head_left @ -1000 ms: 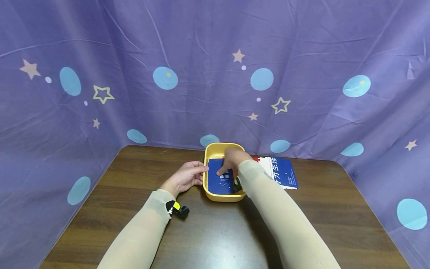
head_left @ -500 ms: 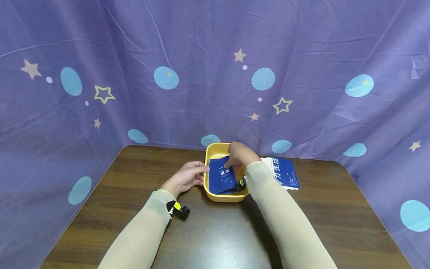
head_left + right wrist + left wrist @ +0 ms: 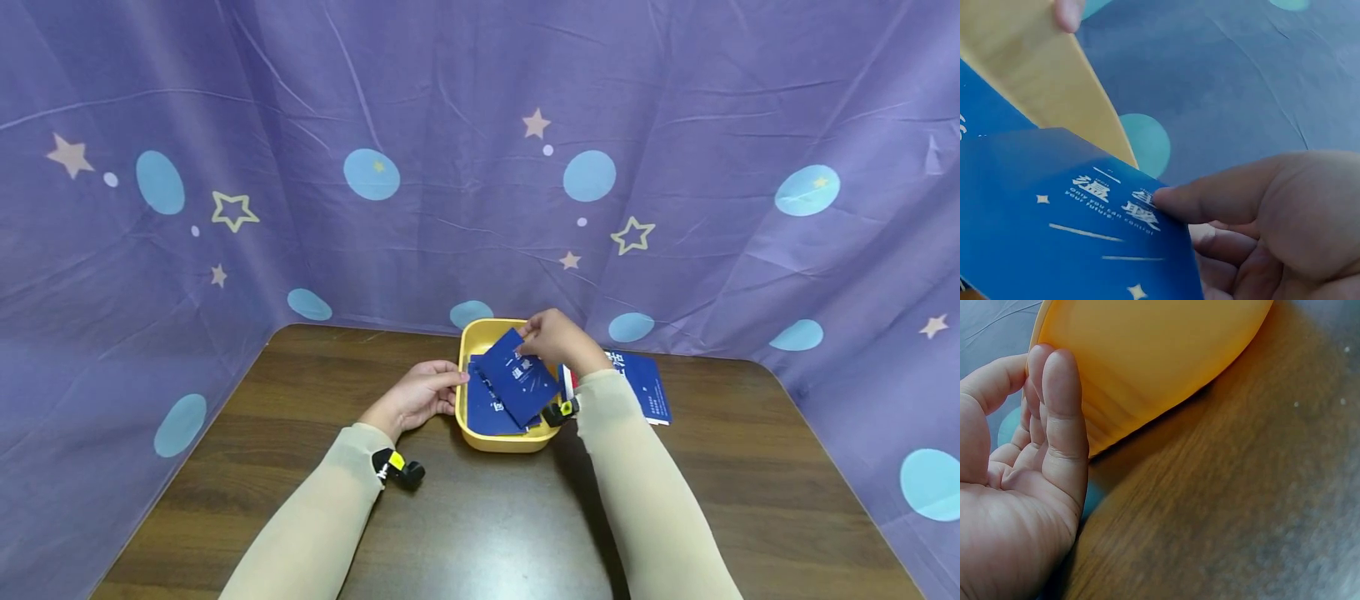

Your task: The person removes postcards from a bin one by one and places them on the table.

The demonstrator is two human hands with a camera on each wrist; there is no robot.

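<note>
My left hand (image 3: 422, 395) holds the near-left side of a yellow plastic bin (image 3: 510, 445), thumb at the rim and fingers along the outer wall (image 3: 1141, 369). Between thumb and fingers, my right hand (image 3: 561, 338) pinches one edge of a blue card (image 3: 525, 385) with white lettering and small stars. That card is tilted over the bin, its lower corner near the right rim. Beneath it another blue card (image 3: 486, 418) lies in the bin, partly covered. In the right wrist view the thumb (image 3: 1194, 199) presses on the printed face of the held card.
To the right of the bin, a blue card with white characters (image 3: 647, 390) lies on the wooden table (image 3: 465, 525), with white and red edges showing by it. My right sleeve covers part of that group. A purple curtain (image 3: 450, 250) hangs behind the table.
My right hand has risen and moved right, drawing the top blue card up and turning it at an angle. The card below has come into view. My left hand stays at the rim.
</note>
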